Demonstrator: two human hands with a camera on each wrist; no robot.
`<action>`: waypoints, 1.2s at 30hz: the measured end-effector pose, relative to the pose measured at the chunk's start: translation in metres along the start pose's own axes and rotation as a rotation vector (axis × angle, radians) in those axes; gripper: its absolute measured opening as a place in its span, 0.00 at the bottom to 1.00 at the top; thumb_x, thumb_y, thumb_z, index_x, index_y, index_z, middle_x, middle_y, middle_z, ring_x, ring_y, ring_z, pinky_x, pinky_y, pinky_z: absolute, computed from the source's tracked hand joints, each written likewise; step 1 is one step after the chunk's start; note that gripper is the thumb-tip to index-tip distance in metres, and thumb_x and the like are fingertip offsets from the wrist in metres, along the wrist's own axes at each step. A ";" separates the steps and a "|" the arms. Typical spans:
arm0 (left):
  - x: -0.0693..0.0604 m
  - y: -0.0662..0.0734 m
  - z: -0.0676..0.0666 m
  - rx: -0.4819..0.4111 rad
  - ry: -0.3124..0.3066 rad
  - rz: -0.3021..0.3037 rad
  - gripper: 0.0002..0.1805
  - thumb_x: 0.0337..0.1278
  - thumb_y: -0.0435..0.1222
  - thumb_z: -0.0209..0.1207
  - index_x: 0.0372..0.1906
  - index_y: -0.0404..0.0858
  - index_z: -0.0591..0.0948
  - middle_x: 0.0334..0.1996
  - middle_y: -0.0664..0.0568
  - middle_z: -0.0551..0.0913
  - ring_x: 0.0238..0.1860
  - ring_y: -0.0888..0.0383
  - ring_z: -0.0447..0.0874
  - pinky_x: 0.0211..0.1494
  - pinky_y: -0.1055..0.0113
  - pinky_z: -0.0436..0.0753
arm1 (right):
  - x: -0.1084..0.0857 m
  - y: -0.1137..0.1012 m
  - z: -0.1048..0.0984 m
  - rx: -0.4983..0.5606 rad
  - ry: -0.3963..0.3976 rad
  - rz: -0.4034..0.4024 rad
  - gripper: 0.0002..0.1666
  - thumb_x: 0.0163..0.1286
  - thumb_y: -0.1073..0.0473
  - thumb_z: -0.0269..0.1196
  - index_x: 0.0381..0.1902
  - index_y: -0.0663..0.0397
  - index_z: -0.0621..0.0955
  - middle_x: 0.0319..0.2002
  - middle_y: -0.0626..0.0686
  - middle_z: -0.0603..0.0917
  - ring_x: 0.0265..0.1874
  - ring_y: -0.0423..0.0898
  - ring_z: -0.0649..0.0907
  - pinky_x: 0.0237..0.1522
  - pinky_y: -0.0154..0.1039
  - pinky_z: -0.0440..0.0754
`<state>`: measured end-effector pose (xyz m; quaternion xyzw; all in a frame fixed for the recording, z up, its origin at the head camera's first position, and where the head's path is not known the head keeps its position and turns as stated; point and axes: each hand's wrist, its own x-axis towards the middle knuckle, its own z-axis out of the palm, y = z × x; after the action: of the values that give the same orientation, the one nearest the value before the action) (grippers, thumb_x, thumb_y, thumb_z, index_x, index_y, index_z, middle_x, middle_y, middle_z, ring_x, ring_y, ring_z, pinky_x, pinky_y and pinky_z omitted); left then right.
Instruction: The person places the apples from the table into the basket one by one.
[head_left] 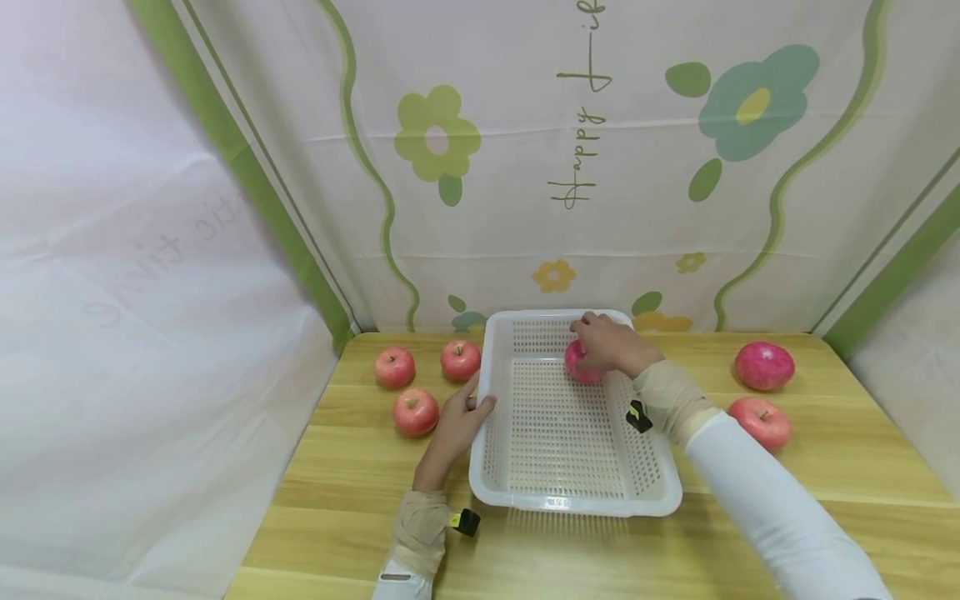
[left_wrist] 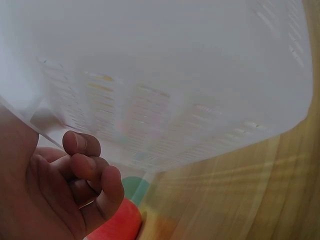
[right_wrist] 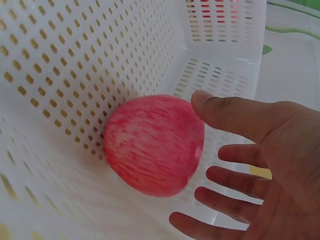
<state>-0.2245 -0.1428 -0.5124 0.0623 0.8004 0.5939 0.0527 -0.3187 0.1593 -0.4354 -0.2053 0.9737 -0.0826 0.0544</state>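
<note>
A white perforated basket (head_left: pixel 558 504) stands in front of the person. At its left rim my left hand (head_left: pixel 457 425) grips the edge; the left wrist view shows the curled fingers (left_wrist: pixel 95 165) under the rim, beside the basket's outer wall (left_wrist: pixel 165 60). Inside, near the far right corner, is one pinkish-red apple (head_left: pixel 577 360). Over it reaches my right hand (head_left: pixel 611 343). In the right wrist view this hand (right_wrist: pixel 255 175) has its fingers spread, with the thumb tip by the streaked apple (right_wrist: pixel 155 145) and no clear grip on it.
Left of the basket, on the wooden table (head_left: pixel 322 500), are three apples (head_left: pixel 394 367) (head_left: pixel 461 360) (head_left: pixel 416 412). To the right lie a darker pink fruit (head_left: pixel 764 366) and another apple (head_left: pixel 760 422). A patterned curtain (head_left: pixel 510 233) hangs behind.
</note>
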 end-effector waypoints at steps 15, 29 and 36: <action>0.000 0.000 0.001 -0.037 0.016 0.003 0.35 0.78 0.43 0.60 0.84 0.47 0.65 0.45 0.31 0.90 0.41 0.41 0.94 0.39 0.54 0.93 | -0.019 0.008 -0.033 0.023 0.025 -0.011 0.34 0.72 0.52 0.67 0.70 0.65 0.77 0.71 0.71 0.75 0.71 0.71 0.74 0.68 0.70 0.76; 0.000 0.000 0.003 -0.081 0.018 -0.001 0.35 0.77 0.43 0.59 0.84 0.49 0.65 0.45 0.28 0.90 0.41 0.38 0.94 0.37 0.55 0.93 | -0.043 0.038 -0.053 -0.012 0.084 -0.085 0.25 0.75 0.54 0.67 0.63 0.64 0.82 0.63 0.66 0.83 0.54 0.63 0.87 0.56 0.64 0.85; 0.000 0.000 0.004 -0.072 0.014 -0.010 0.35 0.77 0.44 0.59 0.84 0.50 0.65 0.46 0.28 0.90 0.43 0.37 0.94 0.37 0.55 0.93 | -0.055 0.061 -0.053 -0.017 0.114 -0.116 0.23 0.73 0.58 0.68 0.60 0.67 0.83 0.59 0.67 0.84 0.53 0.64 0.86 0.56 0.64 0.85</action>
<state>-0.2241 -0.1396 -0.5139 0.0519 0.7792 0.6225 0.0522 -0.3004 0.2444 -0.3903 -0.2570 0.9623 -0.0888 -0.0077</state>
